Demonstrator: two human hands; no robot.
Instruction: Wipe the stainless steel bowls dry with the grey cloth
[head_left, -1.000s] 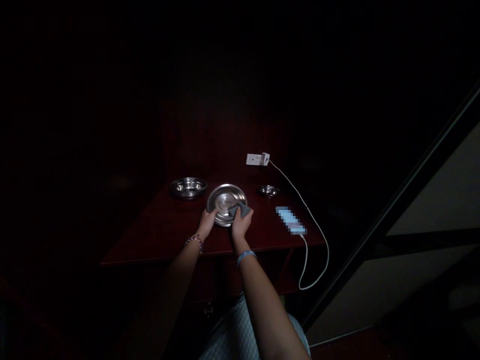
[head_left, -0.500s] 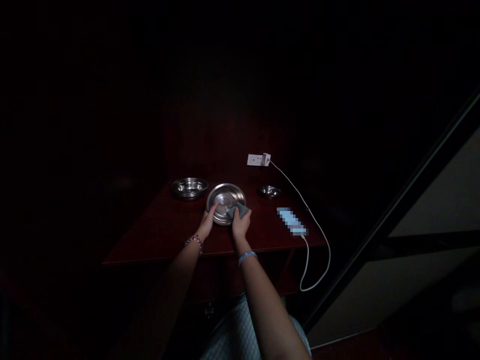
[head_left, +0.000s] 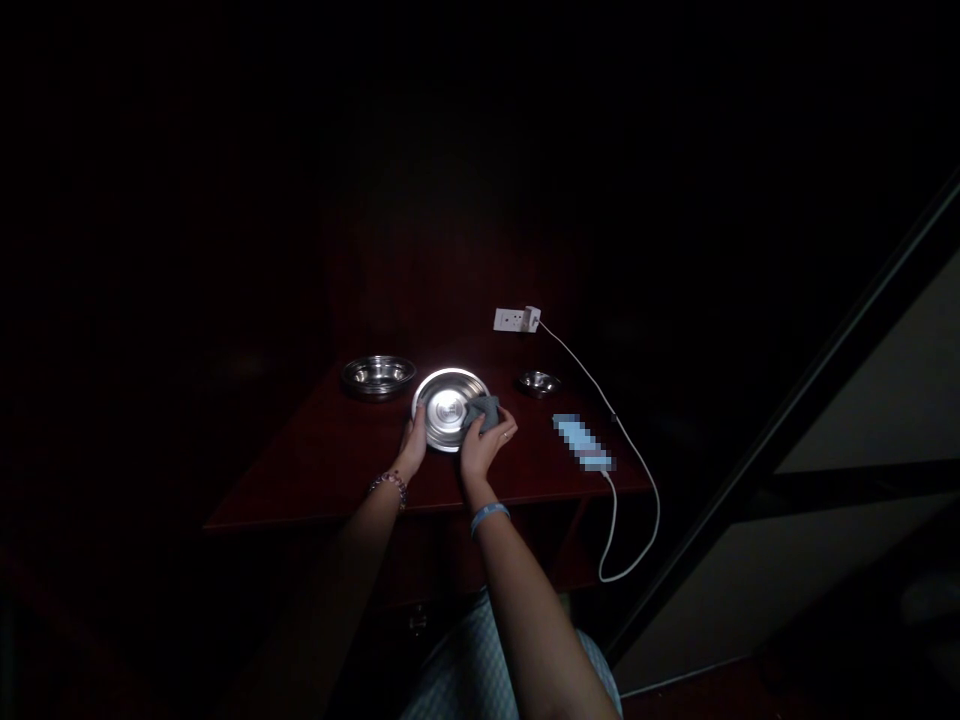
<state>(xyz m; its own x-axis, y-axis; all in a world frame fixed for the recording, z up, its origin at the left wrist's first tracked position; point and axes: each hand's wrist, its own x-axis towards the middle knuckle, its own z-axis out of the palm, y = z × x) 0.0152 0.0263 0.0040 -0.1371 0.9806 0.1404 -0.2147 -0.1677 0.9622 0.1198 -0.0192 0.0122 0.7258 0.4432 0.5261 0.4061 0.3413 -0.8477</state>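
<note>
A shiny round steel bowl (head_left: 448, 409), shallow and tilted with its inside toward me, is held above the dark red table (head_left: 315, 470). My left hand (head_left: 412, 447) grips its lower left rim, thumb on the near side and fingers hidden behind. At its right side, my right hand (head_left: 487, 443) is closed on a grey cloth (head_left: 481, 412), pressed against the bowl's inner right wall and rim. A stack of steel bowls (head_left: 378, 378) rests to the left, and one small steel bowl (head_left: 538, 384) sits to the right.
A phone (head_left: 582, 443), its screen blurred out, lies at the table's right. Its white cable (head_left: 637, 455) loops over the table edge and up to a charger (head_left: 532, 319) in the wall socket (head_left: 508, 320). A pale panel with a dark frame stands at right.
My right hand has shifted the cloth from the bowl's lower right toward its right rim. My left thumb has drawn back toward the left rim, and the bowl's inside catches more light.
</note>
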